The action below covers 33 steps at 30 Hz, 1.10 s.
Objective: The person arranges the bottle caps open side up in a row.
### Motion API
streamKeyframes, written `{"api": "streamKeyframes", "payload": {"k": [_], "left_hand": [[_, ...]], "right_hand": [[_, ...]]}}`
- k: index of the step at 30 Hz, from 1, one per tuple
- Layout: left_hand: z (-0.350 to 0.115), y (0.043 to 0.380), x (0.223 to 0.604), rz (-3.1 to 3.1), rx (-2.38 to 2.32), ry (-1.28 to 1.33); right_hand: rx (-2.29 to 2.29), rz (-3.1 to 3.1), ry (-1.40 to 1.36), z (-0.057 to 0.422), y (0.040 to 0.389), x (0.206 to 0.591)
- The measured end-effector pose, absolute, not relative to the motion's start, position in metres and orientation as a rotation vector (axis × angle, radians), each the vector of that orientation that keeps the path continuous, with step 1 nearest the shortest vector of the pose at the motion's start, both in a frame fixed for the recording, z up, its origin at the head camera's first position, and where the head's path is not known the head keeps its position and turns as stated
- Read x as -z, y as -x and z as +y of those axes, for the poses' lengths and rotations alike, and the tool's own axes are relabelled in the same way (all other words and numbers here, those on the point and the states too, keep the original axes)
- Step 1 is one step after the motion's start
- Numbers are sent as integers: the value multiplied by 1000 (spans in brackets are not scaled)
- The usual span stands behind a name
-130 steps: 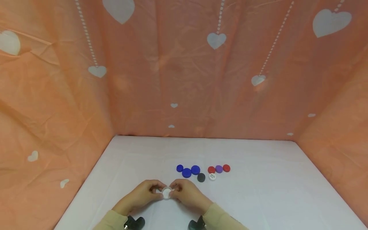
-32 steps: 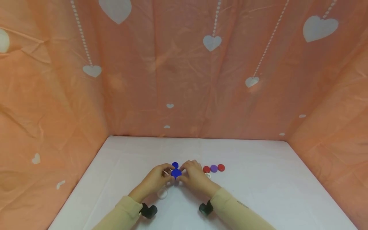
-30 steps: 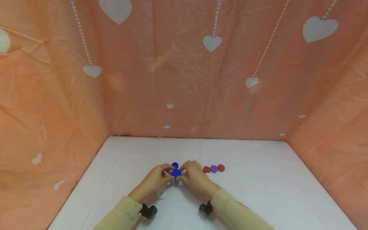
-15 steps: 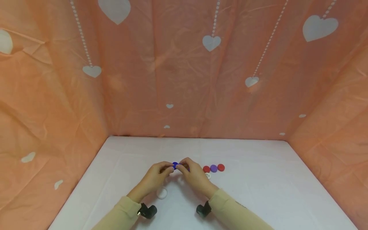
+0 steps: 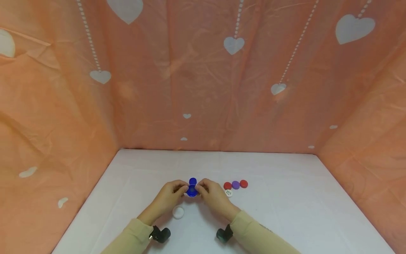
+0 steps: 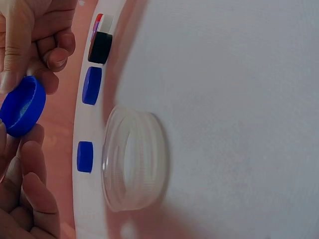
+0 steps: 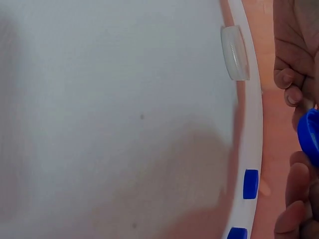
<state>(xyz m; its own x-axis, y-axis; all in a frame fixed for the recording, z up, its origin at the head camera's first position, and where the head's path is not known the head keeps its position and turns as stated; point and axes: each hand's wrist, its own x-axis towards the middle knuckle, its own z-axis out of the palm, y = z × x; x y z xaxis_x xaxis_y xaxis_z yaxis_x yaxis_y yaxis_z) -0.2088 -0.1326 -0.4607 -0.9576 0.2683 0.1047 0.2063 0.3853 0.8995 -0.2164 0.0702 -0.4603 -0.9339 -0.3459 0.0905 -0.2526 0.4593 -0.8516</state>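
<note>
Both hands pinch a blue bottle cap [image 5: 191, 191] between thumb and fingers, raised off the table with its hollow side showing in the head view. My left hand [image 5: 169, 197] grips its left edge, my right hand [image 5: 214, 195] its right edge. In the left wrist view the cap [image 6: 24, 107] is tilted, and in the right wrist view it is cut by the frame's edge. Beyond it lies a small blue cap [image 5: 192, 181]. Another blue cap [image 6: 92, 85] and a black cap [image 6: 100, 48] are hidden behind my right hand in the head view.
A clear white ring-like lid [image 5: 178, 212] lies on the white table [image 5: 285, 211], nearer the body. Right of the hands lie two red caps [image 5: 243, 183], a purple cap [image 5: 235, 185] and a white cap [image 5: 228, 193]. Orange cloth [image 5: 203, 88] walls the table.
Both hands left the white lid on the table and moved farther back to a blue cap. They have since lifted and turned that cap, so its hollow side now shows.
</note>
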Motion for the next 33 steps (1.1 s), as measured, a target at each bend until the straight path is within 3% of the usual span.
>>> {"api": "streamKeyframes", "payload": {"k": [20,33], "left_hand": [[-137,204,455,2538,-1631,-379],[-145,199,458,2585,-1330,-581]], "right_hand": [[1407,2499,569,70,210,454],[1198,2566,547,70,203,456]]}}
